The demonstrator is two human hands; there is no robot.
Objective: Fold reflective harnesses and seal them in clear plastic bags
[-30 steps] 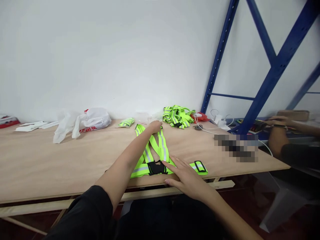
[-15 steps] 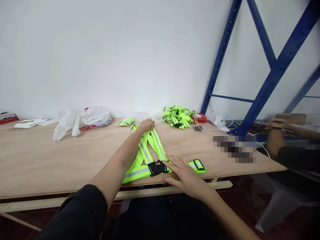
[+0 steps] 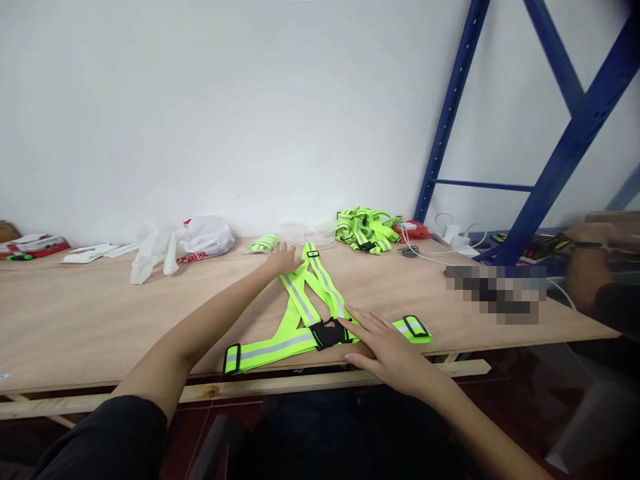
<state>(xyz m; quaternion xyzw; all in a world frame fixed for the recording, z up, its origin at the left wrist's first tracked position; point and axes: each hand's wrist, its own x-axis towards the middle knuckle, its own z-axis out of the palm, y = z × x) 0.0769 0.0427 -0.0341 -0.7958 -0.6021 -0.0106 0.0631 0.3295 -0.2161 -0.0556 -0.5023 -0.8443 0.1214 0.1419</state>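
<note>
Over the vest's far end, the left hand (image 3: 283, 261) has its fingers bent onto the straps; whether it grips them I cannot tell. Beside the buckle (image 3: 327, 334), the right hand (image 3: 387, 343) lies open, fingers spread, on the vest (image 3: 280, 346). The vest lies along the table's (image 3: 125, 320) near edge, its waist strap almost at the rim. Wood stretches left to the white bag (image 3: 206, 239). Behind stand the packet (image 3: 263, 243) and strap heap (image 3: 367, 231), near the wall; rightward, a cable (image 3: 425, 256) and the blue rack (image 3: 555, 160) hem things in.
</note>
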